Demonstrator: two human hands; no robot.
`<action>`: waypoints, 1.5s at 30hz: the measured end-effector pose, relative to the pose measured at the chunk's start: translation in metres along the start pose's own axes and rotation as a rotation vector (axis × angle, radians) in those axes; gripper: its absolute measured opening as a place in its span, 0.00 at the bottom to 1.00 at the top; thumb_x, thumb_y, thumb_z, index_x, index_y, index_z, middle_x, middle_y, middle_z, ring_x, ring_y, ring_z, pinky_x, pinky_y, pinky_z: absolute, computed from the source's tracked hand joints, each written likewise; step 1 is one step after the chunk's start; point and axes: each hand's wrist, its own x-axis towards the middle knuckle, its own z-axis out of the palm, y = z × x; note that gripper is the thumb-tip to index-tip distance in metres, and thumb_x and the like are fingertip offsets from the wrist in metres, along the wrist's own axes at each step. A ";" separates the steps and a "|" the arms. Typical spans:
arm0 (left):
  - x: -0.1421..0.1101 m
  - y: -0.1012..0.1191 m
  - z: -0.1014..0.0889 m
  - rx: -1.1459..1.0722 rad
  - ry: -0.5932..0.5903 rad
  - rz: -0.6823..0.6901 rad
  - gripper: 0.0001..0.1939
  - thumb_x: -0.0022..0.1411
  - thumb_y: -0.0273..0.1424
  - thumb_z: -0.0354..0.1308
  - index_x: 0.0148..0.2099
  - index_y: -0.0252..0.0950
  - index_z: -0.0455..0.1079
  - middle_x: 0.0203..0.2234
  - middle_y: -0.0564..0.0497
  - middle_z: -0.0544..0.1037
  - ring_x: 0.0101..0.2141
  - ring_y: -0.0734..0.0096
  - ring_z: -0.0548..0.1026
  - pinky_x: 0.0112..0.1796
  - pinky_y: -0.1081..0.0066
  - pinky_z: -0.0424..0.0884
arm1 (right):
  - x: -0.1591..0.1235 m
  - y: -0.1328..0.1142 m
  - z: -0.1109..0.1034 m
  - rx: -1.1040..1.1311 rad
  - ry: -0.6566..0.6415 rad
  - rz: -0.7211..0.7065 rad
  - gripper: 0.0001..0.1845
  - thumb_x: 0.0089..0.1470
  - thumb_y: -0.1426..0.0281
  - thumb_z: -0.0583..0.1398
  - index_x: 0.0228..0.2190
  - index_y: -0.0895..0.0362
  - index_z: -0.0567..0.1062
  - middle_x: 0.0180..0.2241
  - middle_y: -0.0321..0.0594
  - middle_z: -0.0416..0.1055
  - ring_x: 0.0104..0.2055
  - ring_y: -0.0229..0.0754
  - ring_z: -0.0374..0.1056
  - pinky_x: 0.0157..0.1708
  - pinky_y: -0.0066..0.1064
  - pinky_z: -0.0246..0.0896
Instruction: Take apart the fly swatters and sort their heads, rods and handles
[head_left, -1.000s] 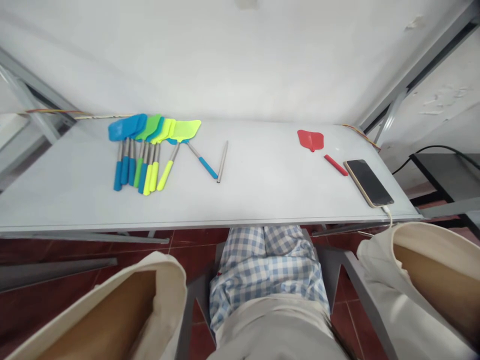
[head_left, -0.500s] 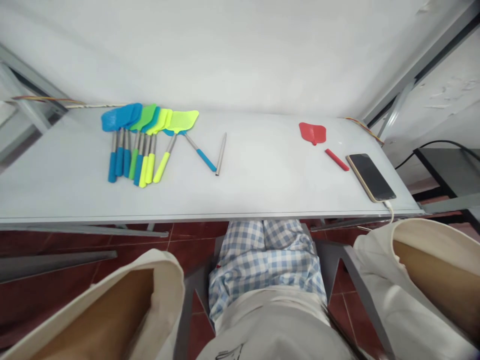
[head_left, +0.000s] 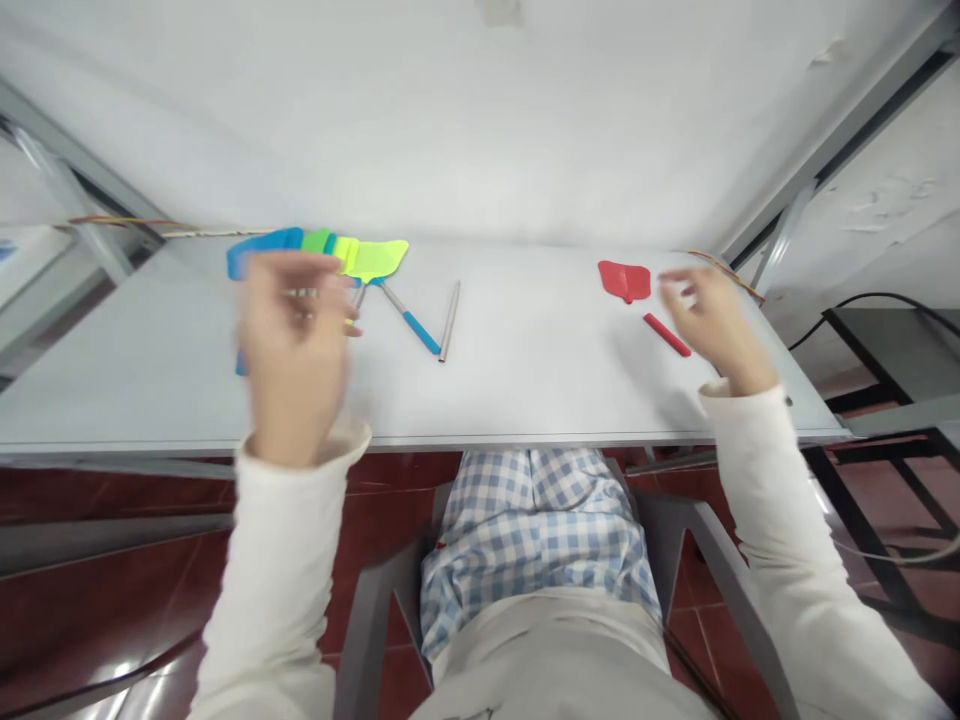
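My left hand (head_left: 294, 340) is blurred with motion and passes in front of a row of fly swatters with blue, green and yellow heads (head_left: 322, 252), hiding most of their handles. One blue grip end (head_left: 240, 365) shows below it. My right hand (head_left: 712, 320) hangs over the table with its fingers apart, holding nothing, nearest a red swatter head (head_left: 625, 281) and a short red grip (head_left: 666, 335). Between my hands lie a blue-gripped metal shaft (head_left: 409, 330) and a bare metal rod (head_left: 450, 320). No phone shows; my right hand and sleeve cover part of that area.
A white table (head_left: 525, 400) stands against a white wall (head_left: 450, 120), with grey metal frame bars at both sides. Thin wires run along its back edge. My checked lap (head_left: 532, 530) and a grey chair sit below its front edge, above a red tiled floor (head_left: 397, 520).
Both hands in white sleeves have come up over the table, covering the swatter handles and the right end. The phone no longer shows. The view has shifted slightly.
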 end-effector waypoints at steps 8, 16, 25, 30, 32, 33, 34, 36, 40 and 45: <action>0.043 -0.060 0.090 0.515 -0.343 -0.308 0.26 0.58 0.30 0.59 0.57 0.24 0.61 0.49 0.26 0.73 0.53 0.36 0.74 0.53 0.45 0.70 | -0.001 0.023 0.077 -0.298 -0.178 0.214 0.22 0.58 0.76 0.51 0.52 0.65 0.73 0.48 0.61 0.69 0.49 0.59 0.67 0.48 0.46 0.63; 0.038 -0.065 0.069 0.482 -0.361 -0.287 0.27 0.54 0.26 0.61 0.56 0.28 0.65 0.40 0.37 0.77 0.51 0.43 0.75 0.54 0.51 0.70 | 0.026 0.007 0.077 -0.218 -0.144 0.159 0.20 0.58 0.74 0.55 0.51 0.67 0.72 0.49 0.65 0.67 0.51 0.61 0.67 0.50 0.50 0.62; 0.009 -0.018 0.032 -0.038 -0.367 -0.388 0.22 0.55 0.31 0.59 0.52 0.33 0.74 0.25 0.52 0.73 0.29 0.65 0.73 0.34 0.67 0.72 | 0.026 -0.083 0.100 0.292 -0.123 -0.207 0.12 0.62 0.71 0.52 0.39 0.57 0.75 0.41 0.48 0.72 0.38 0.45 0.68 0.43 0.37 0.61; 0.001 -0.006 0.052 -0.551 -0.401 -0.473 0.21 0.57 0.34 0.61 0.52 0.31 0.71 0.24 0.54 0.71 0.24 0.73 0.68 0.28 0.71 0.67 | 0.018 -0.118 0.115 0.677 -0.362 -0.147 0.21 0.68 0.60 0.47 0.39 0.57 0.74 0.39 0.44 0.73 0.37 0.41 0.66 0.44 0.35 0.60; -0.006 -0.001 0.072 -0.678 -0.388 -0.436 0.22 0.58 0.36 0.61 0.53 0.33 0.70 0.30 0.51 0.75 0.27 0.73 0.71 0.32 0.70 0.70 | 0.015 -0.126 0.119 0.883 -0.477 -0.087 0.27 0.69 0.54 0.42 0.41 0.56 0.73 0.38 0.42 0.72 0.35 0.39 0.65 0.41 0.34 0.61; -0.010 0.001 0.083 -0.722 -0.386 -0.408 0.22 0.59 0.37 0.61 0.54 0.35 0.70 0.33 0.49 0.76 0.31 0.71 0.74 0.35 0.69 0.71 | 0.013 -0.130 0.120 0.972 -0.518 -0.061 0.28 0.69 0.51 0.41 0.41 0.56 0.73 0.38 0.41 0.72 0.33 0.37 0.64 0.39 0.33 0.61; -0.013 0.003 0.095 -0.762 -0.397 -0.382 0.21 0.60 0.38 0.61 0.54 0.36 0.69 0.35 0.49 0.77 0.34 0.69 0.76 0.38 0.68 0.71 | 0.011 -0.134 0.122 1.046 -0.541 -0.038 0.28 0.68 0.50 0.42 0.41 0.55 0.71 0.38 0.40 0.71 0.32 0.37 0.64 0.36 0.32 0.62; -0.016 0.007 0.116 -0.833 -0.443 -0.371 0.20 0.60 0.37 0.60 0.54 0.37 0.69 0.38 0.48 0.78 0.40 0.67 0.77 0.42 0.68 0.71 | 0.007 -0.138 0.124 1.144 -0.539 -0.003 0.24 0.66 0.47 0.47 0.40 0.53 0.68 0.37 0.37 0.70 0.32 0.36 0.65 0.32 0.30 0.61; -0.004 0.019 0.141 -0.959 -0.472 -0.528 0.12 0.60 0.28 0.59 0.47 0.36 0.68 0.39 0.48 0.78 0.37 0.71 0.77 0.40 0.70 0.71 | 0.004 -0.131 0.127 1.158 -0.542 0.068 0.20 0.62 0.50 0.55 0.46 0.50 0.62 0.31 0.31 0.66 0.25 0.34 0.61 0.25 0.28 0.55; 0.030 0.033 0.158 -1.116 -0.303 -0.707 0.11 0.71 0.26 0.46 0.32 0.36 0.60 0.22 0.57 0.66 0.25 0.80 0.71 0.35 0.78 0.69 | 0.008 -0.113 0.126 0.982 -0.380 0.037 0.10 0.62 0.66 0.57 0.45 0.54 0.65 0.26 0.29 0.62 0.28 0.36 0.56 0.34 0.29 0.55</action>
